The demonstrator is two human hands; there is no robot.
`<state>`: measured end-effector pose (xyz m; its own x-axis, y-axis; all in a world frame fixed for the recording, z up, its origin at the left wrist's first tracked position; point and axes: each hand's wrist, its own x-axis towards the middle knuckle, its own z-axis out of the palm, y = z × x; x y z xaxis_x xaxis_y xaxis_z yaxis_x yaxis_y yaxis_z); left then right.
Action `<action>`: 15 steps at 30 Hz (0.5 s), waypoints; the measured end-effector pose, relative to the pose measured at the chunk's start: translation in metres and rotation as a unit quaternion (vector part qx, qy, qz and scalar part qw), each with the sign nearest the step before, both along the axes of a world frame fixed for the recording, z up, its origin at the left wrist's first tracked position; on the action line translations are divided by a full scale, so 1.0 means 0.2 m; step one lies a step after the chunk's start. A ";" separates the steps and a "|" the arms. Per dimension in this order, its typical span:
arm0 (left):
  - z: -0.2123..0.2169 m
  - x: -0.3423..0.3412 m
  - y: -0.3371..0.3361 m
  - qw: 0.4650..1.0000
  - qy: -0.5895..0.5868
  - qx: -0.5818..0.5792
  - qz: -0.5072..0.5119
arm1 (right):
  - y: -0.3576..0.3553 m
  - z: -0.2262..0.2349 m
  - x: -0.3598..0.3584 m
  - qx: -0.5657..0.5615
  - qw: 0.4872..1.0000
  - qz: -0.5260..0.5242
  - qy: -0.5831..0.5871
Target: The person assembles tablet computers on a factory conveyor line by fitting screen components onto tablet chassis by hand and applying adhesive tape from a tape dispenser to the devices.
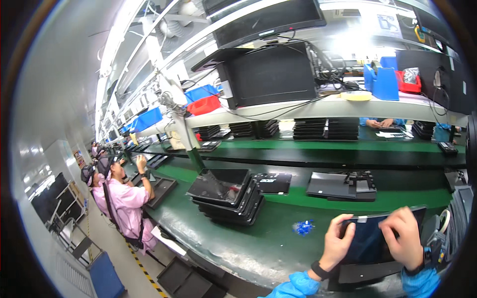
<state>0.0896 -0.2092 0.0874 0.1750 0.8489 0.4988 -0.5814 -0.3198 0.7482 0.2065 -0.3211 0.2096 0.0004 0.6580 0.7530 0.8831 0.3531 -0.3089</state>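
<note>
My left hand [337, 243] grips the left edge of a dark flat screen panel [370, 243] that lies tilted at the near right of the green workbench [248, 238]. My right hand [403, 237] rests on the panel's top right part, fingers curled over its surface. A small strip of light tape sits on the panel's upper edge. Both wrists wear dark bands and blue sleeves. Beneath the panel lies a black frame [367, 273].
A stack of black panel trays [226, 194] stands left of my hands, with small blue bits [303, 227] between. More black parts [343, 186] lie on the conveyor behind. Workers in pink [124, 198] sit along the bench at left. Shelves above hold monitors and blue bins.
</note>
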 end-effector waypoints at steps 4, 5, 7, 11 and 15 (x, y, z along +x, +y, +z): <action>0.06 -0.08 0.01 0.998 0.015 -0.015 0.053 | -0.42 -0.21 0.10 -0.314 0.933 0.097 0.144; 0.05 -0.11 0.02 0.997 0.027 -0.040 0.058 | -0.47 -0.26 0.11 -0.408 0.893 0.116 0.152; 0.04 -0.14 0.04 0.996 -0.022 -0.073 0.044 | -0.50 -0.32 0.08 -0.574 0.794 0.090 0.178; 0.14 -0.14 -0.07 0.984 -0.084 -0.155 0.011 | -0.45 -0.56 -0.11 -0.243 0.778 0.114 0.568; 0.10 -0.12 -0.24 0.967 -0.132 -0.218 0.011 | -0.15 -0.60 -0.31 0.238 0.717 0.115 0.646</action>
